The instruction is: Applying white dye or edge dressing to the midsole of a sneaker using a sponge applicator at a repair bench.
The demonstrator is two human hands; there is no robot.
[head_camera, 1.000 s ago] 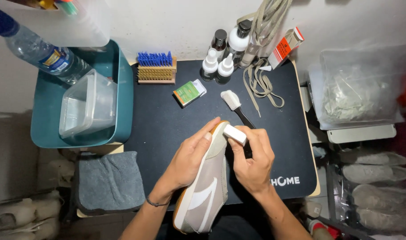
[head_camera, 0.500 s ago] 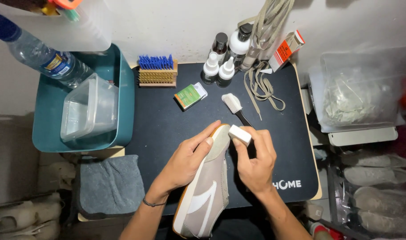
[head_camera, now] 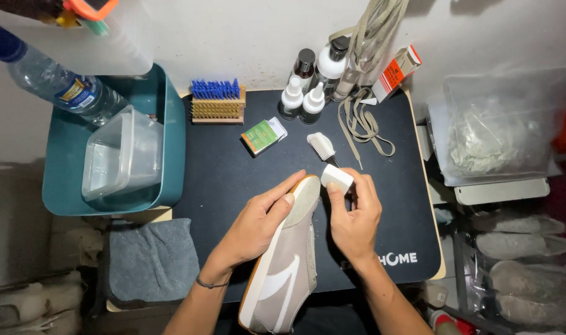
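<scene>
Nearest to us, the grey shoe [head_camera: 283, 273] with its white side stripe lies heel toward the person and toe pointing away, tilted on its side over the near edge of the black mat [head_camera: 233, 180]. The left hand [head_camera: 258, 223] is wrapped around the toe end, thumb on the pale sole, fingers curled over the upper, clamped firmly on the shoe. Just right of it, the right hand [head_camera: 354, 217] pinches a small white eraser block [head_camera: 337, 178] between thumb and fingers, the block pressed against the tip of the sole. To the left, off the mat, a folded grey cloth [head_camera: 151, 260] sits on the bench. Further off, a white-bristled brush [head_camera: 322, 147] lies just beyond the block, a small green box [head_camera: 263, 136] left of it, and loose beige laces [head_camera: 363, 127] to the right. Far left, a teal tub [head_camera: 171, 142] holds a clear plastic container [head_camera: 121, 155] and a water bottle [head_camera: 53, 80]. At the far edge stand a wooden brush with blue bristles [head_camera: 216, 102] and a cluster of small bottles [head_camera: 311, 84].
</scene>
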